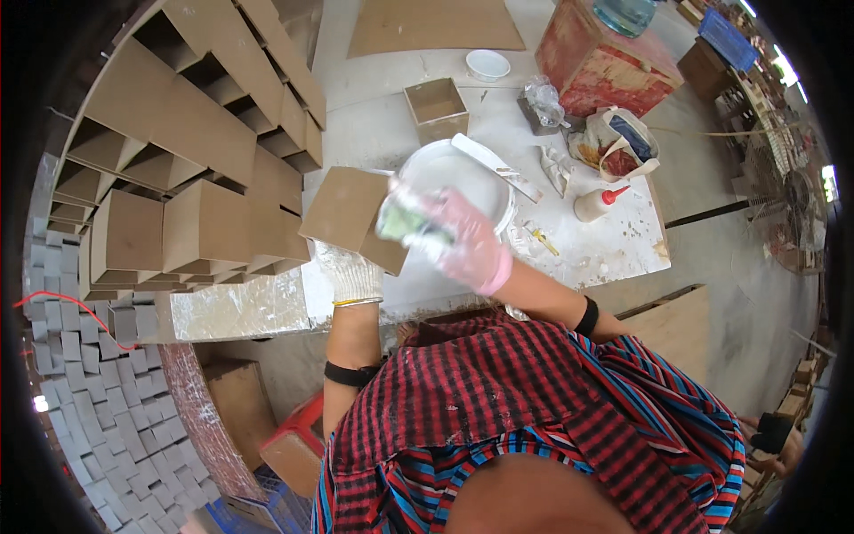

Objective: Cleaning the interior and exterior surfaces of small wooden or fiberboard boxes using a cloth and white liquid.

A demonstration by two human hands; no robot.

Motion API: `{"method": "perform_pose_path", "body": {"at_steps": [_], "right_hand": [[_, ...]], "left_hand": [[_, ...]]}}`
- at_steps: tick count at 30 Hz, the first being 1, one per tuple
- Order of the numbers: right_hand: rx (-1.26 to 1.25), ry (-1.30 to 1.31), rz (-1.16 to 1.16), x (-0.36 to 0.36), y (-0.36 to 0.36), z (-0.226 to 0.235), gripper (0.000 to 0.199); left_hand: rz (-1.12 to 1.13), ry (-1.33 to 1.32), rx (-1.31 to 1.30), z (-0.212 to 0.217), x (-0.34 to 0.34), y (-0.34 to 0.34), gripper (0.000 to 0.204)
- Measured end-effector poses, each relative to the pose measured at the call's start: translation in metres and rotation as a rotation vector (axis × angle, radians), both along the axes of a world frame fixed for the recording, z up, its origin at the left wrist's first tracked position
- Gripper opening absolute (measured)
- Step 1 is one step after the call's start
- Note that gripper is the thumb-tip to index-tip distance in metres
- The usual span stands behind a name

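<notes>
Near the middle of the frame the left hand [352, 271], in a white knitted glove, grips the lower edge of a flat brown board panel [349, 214], fingers curled under it and thumb side against its near edge, so the panel is held tilted above the pale surface [614, 249]. The right hand [463, 240], in a thin translucent glove, is closed around a small greenish sponge or pad [402, 222], which is blurred; it sits at the right corner of the panel, just over the rim of a round white basin [485, 173]. Whether the pad touches the panel cannot be told.

A long white stick [494, 165] lies across the basin's upper right rim. Behind the basin, toward the top of the frame, stands a small open brown box [436, 109], and farther up a small white bowl [487, 64]. To the right of the basin a squeeze bottle with a red nozzle [598, 203] lies on the surface, with a crumpled bag [618, 142] above it and a red crate [605, 53] at the upper right. The upper left of the frame is filled with a stack of open brown boxes [187, 151]. At the lower left, grey blocks [98, 356] cover the floor.
</notes>
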State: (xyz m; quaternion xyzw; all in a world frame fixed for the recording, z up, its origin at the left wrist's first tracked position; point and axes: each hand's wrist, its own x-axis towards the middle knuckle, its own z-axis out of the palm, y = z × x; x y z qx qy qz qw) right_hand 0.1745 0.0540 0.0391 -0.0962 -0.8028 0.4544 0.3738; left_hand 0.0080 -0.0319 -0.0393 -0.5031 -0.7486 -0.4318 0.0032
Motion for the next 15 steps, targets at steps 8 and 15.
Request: {"method": "perform_pose_path", "body": {"at_steps": [8,15], "right_hand": [[0.215,0.126,-0.281,-0.022,-0.018,0.021,0.062],[0.442,0.035,-0.233,-0.041,-0.063,0.055,0.058]], "left_hand": [[-0.524,-1.625,0.77,0.073,0.021,-0.017,0.05],[-0.713,-1.804,0.855,0.058,-0.006,-0.029,0.058]]}}
